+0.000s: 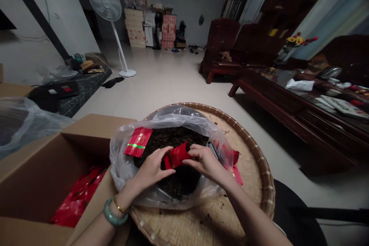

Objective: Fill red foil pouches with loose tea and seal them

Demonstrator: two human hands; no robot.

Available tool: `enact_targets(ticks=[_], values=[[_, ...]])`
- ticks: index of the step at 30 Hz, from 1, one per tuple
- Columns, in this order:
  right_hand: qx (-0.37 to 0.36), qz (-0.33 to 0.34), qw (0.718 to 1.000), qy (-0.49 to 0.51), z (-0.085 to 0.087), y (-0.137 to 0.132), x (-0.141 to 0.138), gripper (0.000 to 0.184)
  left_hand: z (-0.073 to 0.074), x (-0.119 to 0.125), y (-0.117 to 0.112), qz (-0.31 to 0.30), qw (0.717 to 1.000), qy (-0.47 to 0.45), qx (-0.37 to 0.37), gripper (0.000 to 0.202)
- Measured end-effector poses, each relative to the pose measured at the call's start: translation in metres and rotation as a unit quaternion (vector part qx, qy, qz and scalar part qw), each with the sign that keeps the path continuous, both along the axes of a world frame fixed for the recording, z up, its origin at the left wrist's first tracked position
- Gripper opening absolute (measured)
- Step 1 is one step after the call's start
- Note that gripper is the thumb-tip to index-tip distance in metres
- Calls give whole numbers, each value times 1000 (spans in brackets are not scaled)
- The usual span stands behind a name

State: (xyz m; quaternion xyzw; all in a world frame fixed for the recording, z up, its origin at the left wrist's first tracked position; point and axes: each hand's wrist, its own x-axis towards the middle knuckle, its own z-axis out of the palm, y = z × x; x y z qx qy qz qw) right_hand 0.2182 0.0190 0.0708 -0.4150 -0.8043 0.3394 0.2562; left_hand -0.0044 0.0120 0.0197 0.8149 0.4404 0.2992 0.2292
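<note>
Both hands hold a small red packet [178, 154] over a clear plastic bag [122, 173] of dark dried leaves, apparently loose tea [167, 136]. My left hand [152, 166], with a green bangle at the wrist, is closed around the packet's left side. At its right end, my right hand [204, 160] pinches the packet between thumb and fingers. Another red packet [138, 140], with gold print and a green stripe, lies flat on the bag's left edge. Red packets [236, 157] also sit to the right of the bag, partly hidden by my right arm.
The bag rests on a round woven bamboo tray [201, 221] with scattered leaf bits. On the left, an open cardboard box [31, 177] contains several red packets [82, 196]. A dark, silver-edged object [213, 149] lies beside my right hand. A wooden table [276, 111] stands right.
</note>
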Motion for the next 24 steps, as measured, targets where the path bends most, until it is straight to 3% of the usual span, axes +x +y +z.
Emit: enact_targets(ticks=[3,6,9,12,17,21,24], values=[[-29,38,998,29,3,-1,2,18,-8,2,-4,11,1000,-9,-19,50],[-44,54,997,32,12,-3,6,18,-9,4,-6,19,999,-29,-13,50],[-29,45,999,-3,21,-6,8,12,-10,8,-9,31,998,-55,-11,50],[-11,9,999,-34,24,-11,5,23,-11,14,-14,55,995,-82,-13,45],[-26,-78,997,-15,11,-14,-7,30,-16,22,-22,81,987,-139,-4,29],[-28,-110,993,38,0,-10,-8,38,-19,24,-22,87,978,-181,-51,6],[-35,-111,990,79,-2,-7,-5,40,-19,25,-21,96,966,-213,-110,10]])
